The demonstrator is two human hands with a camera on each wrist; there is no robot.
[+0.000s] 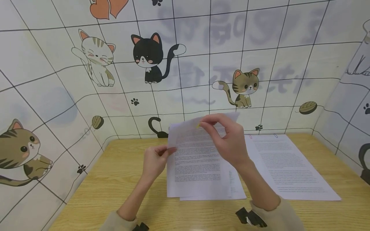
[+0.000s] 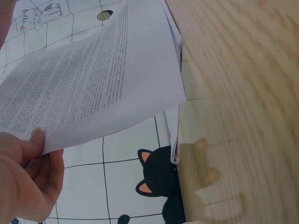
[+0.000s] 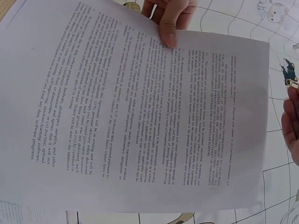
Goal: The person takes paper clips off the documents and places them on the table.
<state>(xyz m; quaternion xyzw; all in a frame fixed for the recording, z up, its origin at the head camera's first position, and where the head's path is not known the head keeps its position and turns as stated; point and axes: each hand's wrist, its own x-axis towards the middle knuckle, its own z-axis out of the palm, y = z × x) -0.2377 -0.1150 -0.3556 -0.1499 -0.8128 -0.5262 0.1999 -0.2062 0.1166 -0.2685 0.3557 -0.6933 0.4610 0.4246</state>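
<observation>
My left hand [image 1: 155,162] pinches the left edge of a printed sheet of paper [image 1: 198,168], thumb on the near face. In the head view the page stands raised and tilted over the table. Between thumb and forefinger of my right hand [image 1: 231,139] is a small yellow paper clip [image 1: 198,125], just in front of the page's upper part. The right wrist view has the clip [image 3: 293,85] at its right edge, beyond the top of the sheet. Under the raised page, another paper [image 1: 238,190] shows at its lower right.
To the right, printed papers [image 1: 292,170] lie on the wooden table [image 1: 124,179], with a pink paper clip [image 1: 251,137] and a blue paper clip [image 1: 276,136] at their far edge. Behind stands a wall covering [image 1: 196,70] with cartoon cats.
</observation>
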